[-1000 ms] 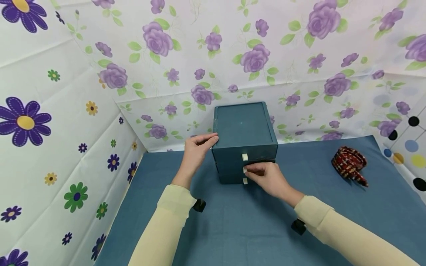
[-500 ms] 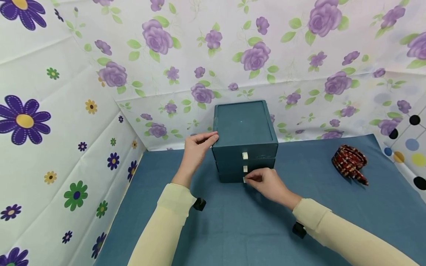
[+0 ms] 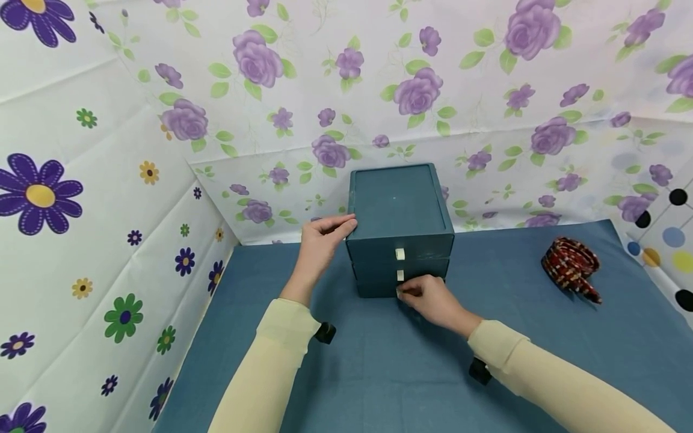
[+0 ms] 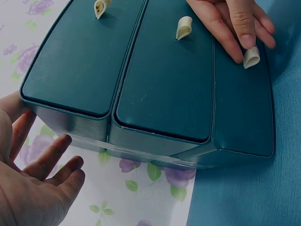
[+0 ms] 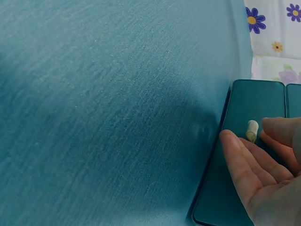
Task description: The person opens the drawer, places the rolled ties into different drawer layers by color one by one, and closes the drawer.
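Observation:
A dark teal three-drawer box [image 3: 397, 201] stands against the back wall, each drawer front bearing a small cream pull tab. My left hand [image 3: 320, 249] touches its upper left edge near the front corner; in the left wrist view the other fingers [image 4: 51, 157] spread loosely away from its side. At the lowest drawer, my right hand [image 3: 435, 300] has thumb and forefinger on either side of the bottom pull tab [image 5: 252, 129]. A gap shows between thumb and tab in the right wrist view. The middle tab [image 4: 184, 27] and top tab [image 3: 400, 254] are untouched. All drawers look closed.
A coiled red and black plaid strip of cloth [image 3: 571, 269] lies on the blue tablecloth [image 3: 368, 373] to the right. White flowered sheets [image 3: 260, 126] form the back and left walls, close behind the box.
My right hand has gone down from the middle tab to the bottom tab. A dark gap above the middle drawer has closed. My left hand stays at the box's edge.

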Demonstrator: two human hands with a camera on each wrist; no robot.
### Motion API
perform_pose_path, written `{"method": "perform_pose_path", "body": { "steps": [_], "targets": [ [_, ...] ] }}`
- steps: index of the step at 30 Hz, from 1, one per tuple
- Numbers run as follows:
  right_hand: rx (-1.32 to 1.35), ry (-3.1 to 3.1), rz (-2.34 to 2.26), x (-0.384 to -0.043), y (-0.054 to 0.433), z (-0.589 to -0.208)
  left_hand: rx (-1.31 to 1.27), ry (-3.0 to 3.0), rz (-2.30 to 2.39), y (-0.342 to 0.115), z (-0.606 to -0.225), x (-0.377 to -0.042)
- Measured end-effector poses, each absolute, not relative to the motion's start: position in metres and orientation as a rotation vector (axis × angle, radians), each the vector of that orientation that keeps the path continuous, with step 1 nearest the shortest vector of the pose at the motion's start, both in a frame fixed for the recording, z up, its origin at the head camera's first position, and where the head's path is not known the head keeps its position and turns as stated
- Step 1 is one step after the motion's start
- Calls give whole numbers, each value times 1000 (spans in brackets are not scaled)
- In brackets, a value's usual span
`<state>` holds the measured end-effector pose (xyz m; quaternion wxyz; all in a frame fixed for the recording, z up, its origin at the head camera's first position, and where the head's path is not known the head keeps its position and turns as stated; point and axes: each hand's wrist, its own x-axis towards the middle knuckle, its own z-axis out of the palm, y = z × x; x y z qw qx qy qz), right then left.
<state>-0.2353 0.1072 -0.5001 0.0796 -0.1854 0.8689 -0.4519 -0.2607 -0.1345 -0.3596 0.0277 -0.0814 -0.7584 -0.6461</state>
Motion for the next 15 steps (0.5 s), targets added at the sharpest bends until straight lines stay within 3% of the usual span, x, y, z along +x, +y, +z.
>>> {"method": "perform_pose_path", "body": {
  "steps": [15],
  "targets": [
    [-501, 2631, -1339, -237, 104, -503, -258, -2342, -2001, -134, -359, -260]
  ]
}}
